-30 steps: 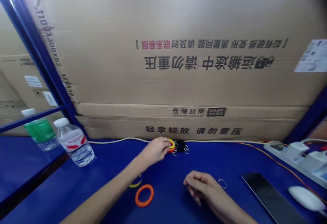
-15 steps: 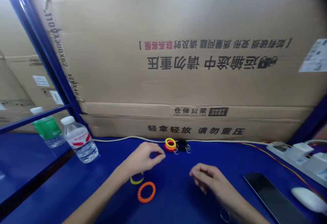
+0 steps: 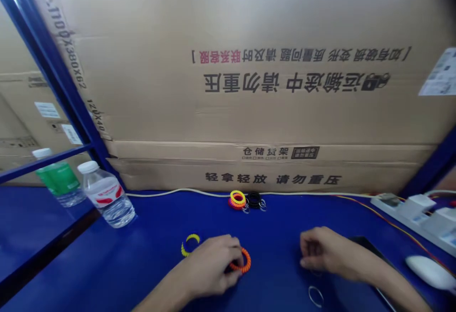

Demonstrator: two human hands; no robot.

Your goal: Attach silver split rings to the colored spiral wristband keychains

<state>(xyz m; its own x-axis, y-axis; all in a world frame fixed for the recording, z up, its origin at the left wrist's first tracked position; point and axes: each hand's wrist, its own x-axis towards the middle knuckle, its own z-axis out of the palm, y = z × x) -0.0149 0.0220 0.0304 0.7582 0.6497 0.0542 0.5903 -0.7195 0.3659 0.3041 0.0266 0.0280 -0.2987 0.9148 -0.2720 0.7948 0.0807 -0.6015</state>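
My left hand [image 3: 217, 264] is closed on an orange spiral coil wristband [image 3: 246, 260], whose right side shows beyond the fingers. Just left of that hand lies a yellow coil wristband [image 3: 185, 248], with something dark blue along its edge. Over the table at the right, my right hand [image 3: 318, 250] has its fingers curled toward the thumb; whatever they may pinch is hidden. A thin metal split ring [image 3: 316, 297] lies below it on the table. Farther back sit a stack of coil wristbands, yellow on top [image 3: 237, 195], and a black coil wristband [image 3: 254, 200] with metal rings beside them.
Two water bottles stand left, one with a red-and-white label [image 3: 109, 195], one green [image 3: 59, 179]. At right are a dark phone [image 3: 363, 243] partly under my forearm, a white mouse [image 3: 429, 271] and a power strip [image 3: 409, 217]. A large cardboard box [image 3: 267, 122] walls the back.
My left hand has come down and right and taken hold of the orange wristband, which has shifted right. My right hand has moved right, and the view has shifted slightly.
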